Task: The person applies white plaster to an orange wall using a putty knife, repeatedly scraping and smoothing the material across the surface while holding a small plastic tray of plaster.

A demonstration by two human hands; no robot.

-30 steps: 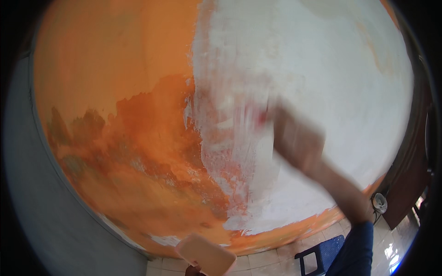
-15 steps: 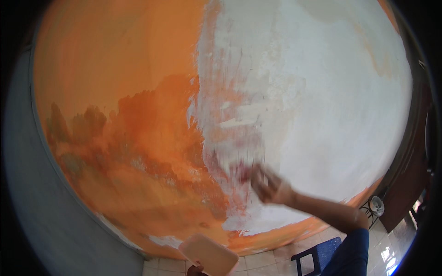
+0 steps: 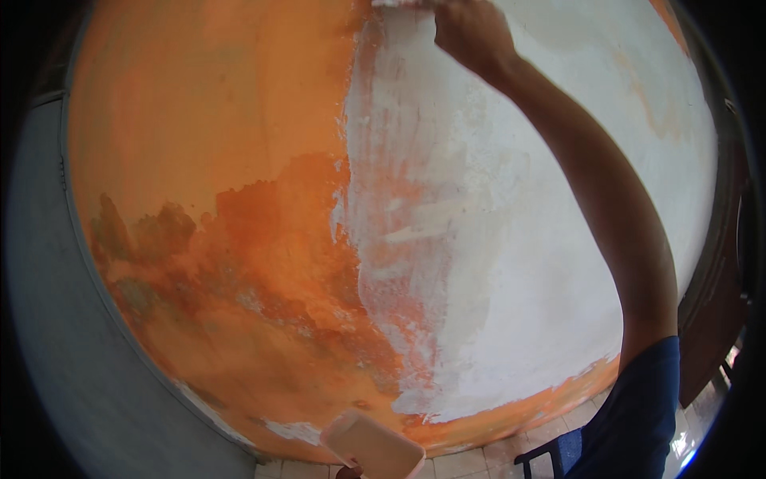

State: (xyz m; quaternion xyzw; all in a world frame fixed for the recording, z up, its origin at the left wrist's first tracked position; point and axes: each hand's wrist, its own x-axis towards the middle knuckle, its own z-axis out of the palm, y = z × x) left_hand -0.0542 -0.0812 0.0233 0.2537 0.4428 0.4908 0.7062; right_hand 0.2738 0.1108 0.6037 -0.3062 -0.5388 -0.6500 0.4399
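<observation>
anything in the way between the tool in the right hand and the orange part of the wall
Nothing visible: the tool, partly cut off by the upper edge, reaches from the right hand to about where the white coating meets the orange wall. The tray in the left hand is well below.

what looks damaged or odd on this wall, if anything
The orange side of the wall looks stained: greenish-brown blotches mark its lower left, unlike the more even orange above. A whitish patch breaks the orange near the floor. The white coat looks streaky along its left edge, where reddish colour shows through.
</observation>
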